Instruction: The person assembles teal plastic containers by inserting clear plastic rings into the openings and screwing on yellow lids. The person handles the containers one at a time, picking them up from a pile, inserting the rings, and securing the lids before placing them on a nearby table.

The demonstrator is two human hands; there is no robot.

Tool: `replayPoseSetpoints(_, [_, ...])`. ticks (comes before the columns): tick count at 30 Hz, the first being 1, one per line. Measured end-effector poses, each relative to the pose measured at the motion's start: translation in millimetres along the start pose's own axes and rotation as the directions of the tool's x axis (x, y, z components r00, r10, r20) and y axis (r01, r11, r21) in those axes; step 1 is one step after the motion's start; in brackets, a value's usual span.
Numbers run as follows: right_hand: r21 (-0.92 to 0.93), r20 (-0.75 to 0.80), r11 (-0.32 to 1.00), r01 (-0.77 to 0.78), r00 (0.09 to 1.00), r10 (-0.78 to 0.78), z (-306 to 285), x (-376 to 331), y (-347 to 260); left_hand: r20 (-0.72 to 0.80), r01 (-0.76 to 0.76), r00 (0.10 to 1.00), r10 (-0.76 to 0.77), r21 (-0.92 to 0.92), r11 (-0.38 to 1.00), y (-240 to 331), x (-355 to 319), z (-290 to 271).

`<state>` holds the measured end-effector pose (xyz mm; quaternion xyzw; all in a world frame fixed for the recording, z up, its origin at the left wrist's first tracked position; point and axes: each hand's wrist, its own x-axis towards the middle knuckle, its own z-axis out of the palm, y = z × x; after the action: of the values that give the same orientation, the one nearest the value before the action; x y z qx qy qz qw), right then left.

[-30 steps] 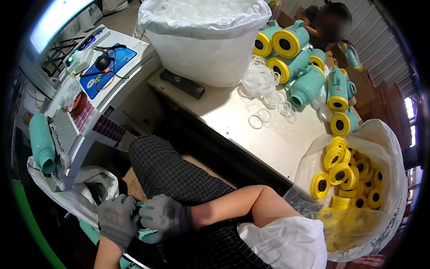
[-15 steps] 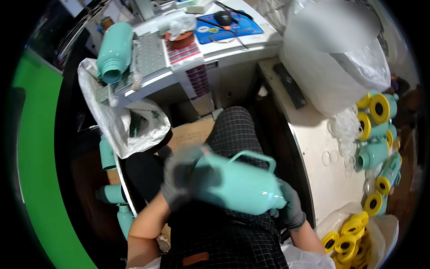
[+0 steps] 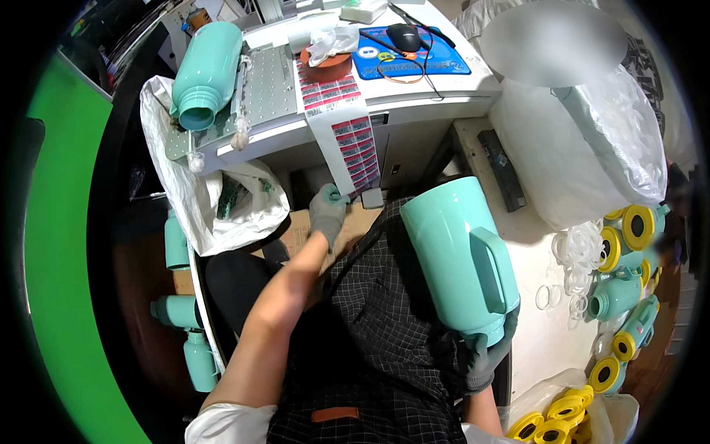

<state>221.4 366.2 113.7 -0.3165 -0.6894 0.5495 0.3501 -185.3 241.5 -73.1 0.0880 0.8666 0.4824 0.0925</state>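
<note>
My right hand (image 3: pixel 492 354), in a grey glove, grips a mint-green jug (image 3: pixel 451 255) by its narrow neck. The jug is tilted, its wide base pointing away from me and its handle on the right. My left hand (image 3: pixel 328 209), also gloved, reaches forward over a piece of cardboard (image 3: pixel 357 223). Its fingers are closed just beside the lower end of a hanging strip of red and white labels (image 3: pixel 353 148); what they hold, if anything, is too small to name.
Another mint-green jug (image 3: pixel 211 70) lies on a perforated metal plate (image 3: pixel 264 89) at the left. A white sack (image 3: pixel 244 240) hangs below it. On the right bench (image 3: pixel 536 318) are clear rings (image 3: pixel 549 297), more jugs (image 3: pixel 616 296) and a bag of yellow lids (image 3: pixel 566 411).
My left hand has left the jug and moved forward to the label strip. The jug has swung from nearly level across my lap to the right, base forward, still in my right hand.
</note>
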Motion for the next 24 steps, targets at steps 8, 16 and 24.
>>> replayPoseSetpoints(8, [-0.067,0.038,0.995,0.080,0.996,-0.077,15.7,-2.4,-1.6,-0.242,-0.403,0.896,0.374,-0.085,0.911,83.0,-136.3,-88.8])
replayPoseSetpoints(16, [-0.083,0.096,0.977,0.199,0.977,-0.190,12.5,-17.9,5.2,-0.203,-0.495,0.861,0.466,-0.123,0.860,99.6,-146.6,-106.7])
replayPoseSetpoints(24, [-0.142,0.200,0.930,0.339,0.930,-0.308,9.9,-27.4,23.2,0.298,0.177,0.951,0.082,-0.742,0.647,162.7,-189.1,-116.0])
